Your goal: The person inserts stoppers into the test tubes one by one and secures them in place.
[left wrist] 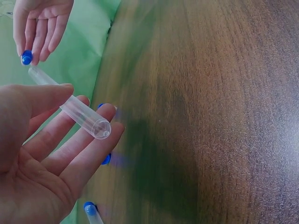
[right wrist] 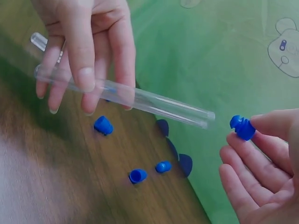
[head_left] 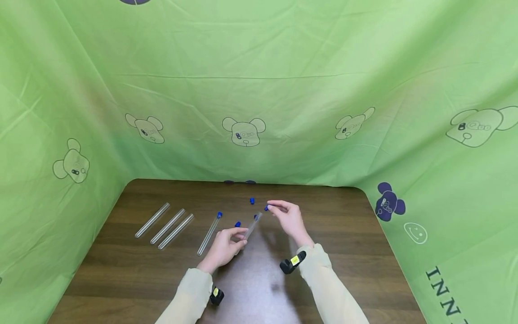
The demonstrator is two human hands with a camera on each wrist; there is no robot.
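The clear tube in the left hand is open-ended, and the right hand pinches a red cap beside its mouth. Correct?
Not quite: the cap is blue, as the right wrist view shows. The left hand does hold the open-ended clear tube, and the right hand pinches the cap beside its mouth.

A left hand (left wrist: pixel 42 154) holds a clear plastic tube (left wrist: pixel 74 108) across its fingertips above the wooden counter (left wrist: pixel 210 116), while the right hand (left wrist: pixel 39 23) pinches a blue cap (left wrist: pixel 26 57) near the tube's far end.

From our head we look forward and down over the whole worktop (head_left: pixel 332 252). Our two wrist cameras sit close at each hand, facing across at the other; all three share the clear tube (right wrist: pixel 140 99).
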